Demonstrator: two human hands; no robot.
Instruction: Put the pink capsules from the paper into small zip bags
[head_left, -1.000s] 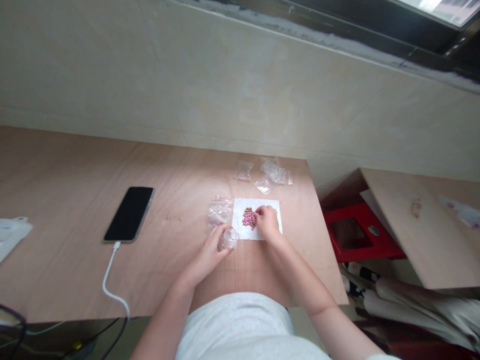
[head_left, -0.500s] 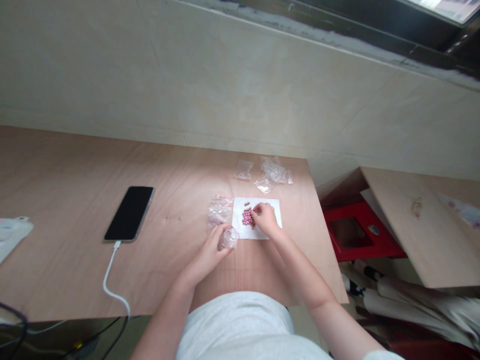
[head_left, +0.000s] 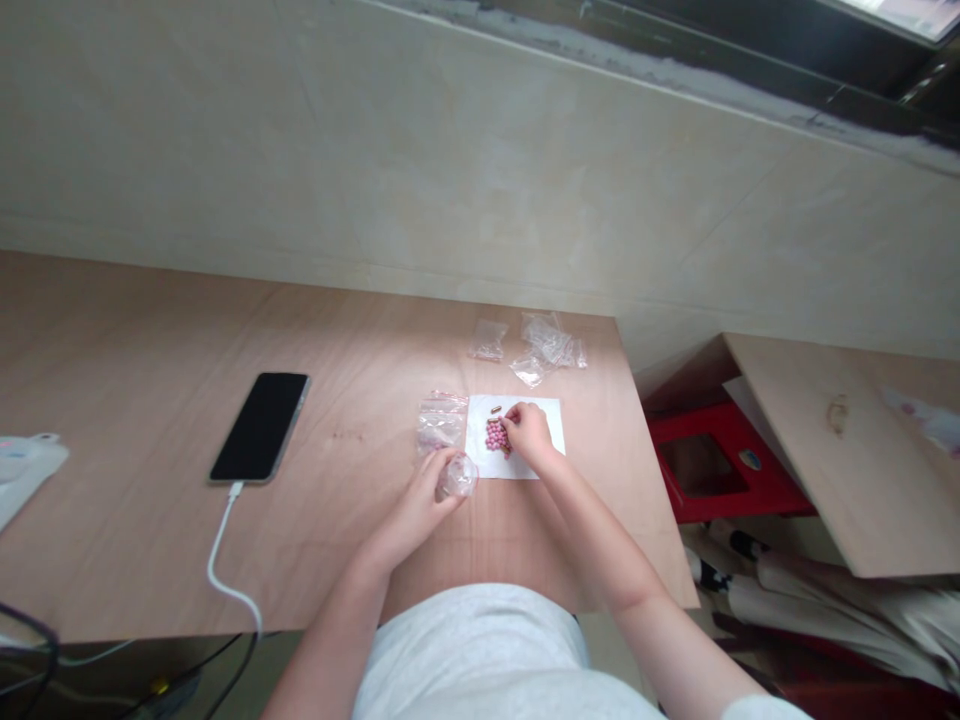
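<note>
My left hand [head_left: 433,482] is closed round a small clear plastic bag [head_left: 459,476], held with its mouth spread in a ring. A pile of pink beads [head_left: 496,436] lies on a white sheet of paper [head_left: 551,425], with a few brownish-gold, capsule-shaped pieces [head_left: 496,409] beside and among them. My right hand [head_left: 529,430] is over the right side of the pile, its fingertips pinched together at the beads; whatever is between them is too small to make out. Just beyond my left hand, a clear zip bag [head_left: 442,418] lies flat against the paper's left edge.
More clear plastic bags [head_left: 547,350] and a small clear packet [head_left: 490,340] lie near the wall. To the left is a black phone [head_left: 259,428] on a white cable [head_left: 217,575]. A red stool [head_left: 731,430] stands beyond the table's right edge.
My right hand's fingertips have shifted very slightly at the bead pile. The left hand keeps its hold on the clear bag in the same spot.
</note>
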